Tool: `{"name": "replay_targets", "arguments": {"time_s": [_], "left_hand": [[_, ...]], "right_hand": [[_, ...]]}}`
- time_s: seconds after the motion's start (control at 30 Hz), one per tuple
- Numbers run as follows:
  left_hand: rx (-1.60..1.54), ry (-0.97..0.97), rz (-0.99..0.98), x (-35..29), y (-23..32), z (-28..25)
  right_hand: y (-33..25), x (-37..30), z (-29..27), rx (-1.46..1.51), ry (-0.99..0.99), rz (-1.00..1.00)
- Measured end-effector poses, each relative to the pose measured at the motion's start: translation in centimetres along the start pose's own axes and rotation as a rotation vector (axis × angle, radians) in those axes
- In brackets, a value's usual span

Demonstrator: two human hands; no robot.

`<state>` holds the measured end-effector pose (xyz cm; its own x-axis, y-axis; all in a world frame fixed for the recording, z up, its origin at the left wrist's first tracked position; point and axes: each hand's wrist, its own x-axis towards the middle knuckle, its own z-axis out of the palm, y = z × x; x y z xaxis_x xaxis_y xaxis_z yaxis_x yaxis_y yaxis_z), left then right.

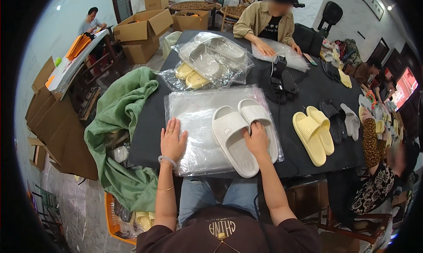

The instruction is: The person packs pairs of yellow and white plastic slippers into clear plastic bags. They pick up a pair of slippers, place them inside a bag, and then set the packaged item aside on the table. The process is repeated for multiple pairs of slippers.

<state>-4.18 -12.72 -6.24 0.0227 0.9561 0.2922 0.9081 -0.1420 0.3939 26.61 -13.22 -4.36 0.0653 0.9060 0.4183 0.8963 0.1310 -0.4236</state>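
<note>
My view: clock centred on the stack of clear bags, 12 = far side of the black table. Left hand is at 9, laid palm down on the bags' near-left part, fingers straight and close together, thumb out to the side. Not gripping anything I can see. A pale bangle sits on that wrist.

Right hand is at 3, on the white slippers. Fingers curl at the strap of the right-hand slipper, thumb near the left-hand one. Looks like a pinch, but fingertips are partly hidden; can't tell how tight. The pair lies soles down, side by side, tilted, toes toward 11, on the bags' right half, heels toward the near edge.

Around it: bagged white and yellow slippers piled at 12. Black gadget between 1 and 2. Loose yellow slippers at 3, black slippers just beyond, then grey slippers. Co-worker at 1, both hands on clear plastic. Green cloth at 9, orange basket at 8, cardboard boxes at 11.
</note>
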Motion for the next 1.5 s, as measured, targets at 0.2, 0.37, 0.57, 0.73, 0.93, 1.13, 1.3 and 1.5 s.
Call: {"name": "replay_targets", "arguments": {"time_s": [0.2,0.37,0.57,0.73,0.93,1.13,1.3,1.5], "left_hand": [[0.008,0.008,0.008,0.0,0.1,0.0],[0.032,0.023,0.007,-0.2,-0.2,0.1],[0.137,-0.193,0.056,0.0,-0.4,-0.2],[0.073,0.004,-0.012,0.3,-0.1,0.8],[0.07,0.006,-0.005,0.0,0.1,0.4],[0.032,-0.126,-0.013,0.7,0.2,-0.4],[0.299,-0.073,0.237,4.3,2.7,-1.3],[0.247,-0.237,0.09,9.9,-0.3,1.6]], "right_hand": [[0.3,0.2,0.3,0.005,0.019,-0.044],[-2.8,2.0,-1.1,0.117,-0.07,-0.171],[-10.7,4.0,3.2,0.116,-0.265,-0.274],[-8.5,5.6,6.3,0.068,-0.13,-0.179],[-2.0,6.8,3.9,-0.068,-0.066,0.086],[-0.9,6.4,3.9,-0.074,0.035,0.126],[-1.0,6.4,3.6,-0.073,0.026,0.141],[-1.1,6.4,3.5,-0.039,0.048,0.121]]}}
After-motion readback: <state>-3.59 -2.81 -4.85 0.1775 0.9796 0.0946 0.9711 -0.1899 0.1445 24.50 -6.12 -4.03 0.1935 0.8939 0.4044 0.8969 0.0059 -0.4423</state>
